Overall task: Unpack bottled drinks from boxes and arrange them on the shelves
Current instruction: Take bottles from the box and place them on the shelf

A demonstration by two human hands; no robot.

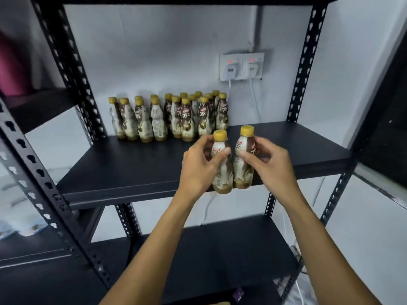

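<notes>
Black shelf (pixel 132 164): left hand (pixel 198 168) grips left bottle (pixel 224 172), right hand (pixel 271 166) right bottle (pixel 243 172), apparently touching.

Held bottles: 2, left bottle (pixel 225 172) in left hand (pixel 199 166), right bottle (pixel 243 175) in right hand (pixel 271 164). Bottle cluster (pixel 169 119) on the shelf (pixel 132 168): roughly 16 gold caps, rear ones overlap so exact count unclear. Wall sockets (pixel 241 67): 2, each with 1 plug and 1 red light.
</notes>
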